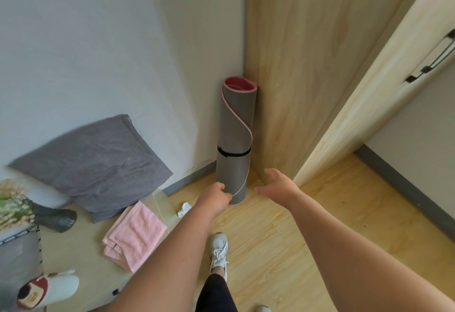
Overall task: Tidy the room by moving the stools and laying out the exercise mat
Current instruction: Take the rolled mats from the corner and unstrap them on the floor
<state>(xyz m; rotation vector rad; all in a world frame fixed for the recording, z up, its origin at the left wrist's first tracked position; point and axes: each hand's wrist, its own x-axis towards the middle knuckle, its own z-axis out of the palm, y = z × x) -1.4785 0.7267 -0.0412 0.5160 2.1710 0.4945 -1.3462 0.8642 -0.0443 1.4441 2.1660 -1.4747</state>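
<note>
A rolled exercise mat, grey outside and pink inside, stands upright in the corner between the white wall and a wooden panel. A black strap circles it below the middle. My left hand touches the mat's lower left side, its fingers curled against the roll near the bottom. My right hand hovers just right of the mat's base, fingers apart and holding nothing. No stool is in view.
A grey cushion leans on the wall at left, with a folded pink towel and a crumpled white scrap on the floor. A slipper lies at bottom left. A wooden door stands open at right. My white shoe is below.
</note>
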